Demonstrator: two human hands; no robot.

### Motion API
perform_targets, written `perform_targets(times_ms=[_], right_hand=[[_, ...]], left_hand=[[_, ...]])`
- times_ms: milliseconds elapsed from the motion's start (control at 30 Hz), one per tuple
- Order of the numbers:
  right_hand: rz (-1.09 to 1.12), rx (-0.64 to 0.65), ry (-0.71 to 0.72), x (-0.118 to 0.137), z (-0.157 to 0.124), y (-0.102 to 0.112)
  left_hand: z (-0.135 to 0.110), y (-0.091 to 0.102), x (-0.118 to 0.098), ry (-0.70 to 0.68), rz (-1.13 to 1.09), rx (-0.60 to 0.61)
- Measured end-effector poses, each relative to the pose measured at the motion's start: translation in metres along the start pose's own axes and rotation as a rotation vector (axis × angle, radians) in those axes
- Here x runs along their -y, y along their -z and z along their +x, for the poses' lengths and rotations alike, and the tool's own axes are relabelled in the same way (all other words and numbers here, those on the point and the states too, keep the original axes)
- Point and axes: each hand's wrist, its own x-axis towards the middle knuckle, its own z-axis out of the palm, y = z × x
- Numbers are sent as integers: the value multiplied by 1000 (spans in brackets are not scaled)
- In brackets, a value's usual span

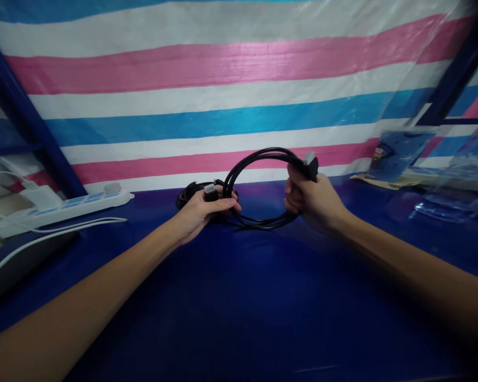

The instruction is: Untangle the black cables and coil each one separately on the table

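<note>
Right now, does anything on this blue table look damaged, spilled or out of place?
Nothing stands out. The left hand and right hand each grip a plug end of a coiled black cable, which looks intact. A white power strip lies flat at the left of the blue table. The items at the far right are too blurred to judge.

2 bare forearms, left grip (202, 211) and right grip (308, 200) ungloved, sleeveless.
</note>
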Motion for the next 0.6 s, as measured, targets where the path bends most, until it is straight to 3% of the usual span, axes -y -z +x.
perform_targets(times_ms=[167, 300, 400, 500, 600], right_hand=[[16, 49, -75, -6, -6, -4], [-22, 121, -162, -6, -7, -15], [-114, 198, -234, 7, 13, -30], [-342, 260, -283, 21, 52, -51], [-726, 270, -299, 23, 93, -73]], left_hand=[[-6, -22, 0, -7, -76, 13], [-4, -23, -18, -82, 116, -175], [10, 3, -46, -49, 374, -318], [31, 38, -71, 178, 526, -425], [52, 66, -77, 405, 702, -504]])
